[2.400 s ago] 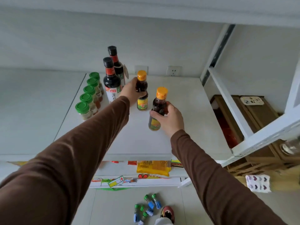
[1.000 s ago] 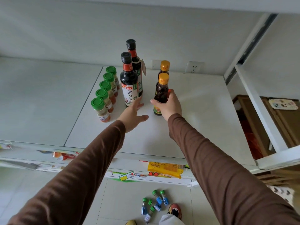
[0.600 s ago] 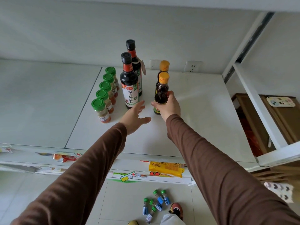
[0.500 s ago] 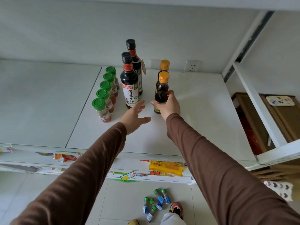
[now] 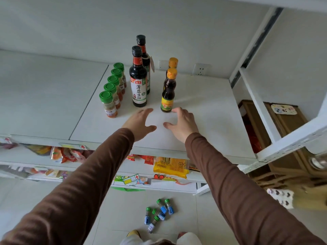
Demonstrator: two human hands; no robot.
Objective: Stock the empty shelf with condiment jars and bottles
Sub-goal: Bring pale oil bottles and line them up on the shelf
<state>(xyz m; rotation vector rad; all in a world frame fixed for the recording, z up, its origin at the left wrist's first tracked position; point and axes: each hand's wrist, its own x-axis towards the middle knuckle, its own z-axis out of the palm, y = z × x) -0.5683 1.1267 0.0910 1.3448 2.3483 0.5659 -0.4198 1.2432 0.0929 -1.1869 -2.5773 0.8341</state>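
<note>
Both hands are hovering empty over the white shelf (image 5: 203,110), just below the bottles.

At frame center, the left hand (image 5: 139,122) and right hand (image 5: 182,123) are spreading relaxed fingers, holding nothing. Above them, 2 orange-capped bottles (image 5: 168,92) are standing one behind the other, the right fingertips just beside the front one. Left of those, 2 tall dark bottles (image 5: 138,80) are standing, then 5 green-lidded jars (image 5: 113,91) in a row. At lower center, small blue bottles (image 5: 159,213) are lying on the floor.

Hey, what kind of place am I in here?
Probably a small shop: white metal shelving stocked in rows with green-capped spice jars, snack packets with price tags below, and blue-labelled jars waiting on the floor.
</note>
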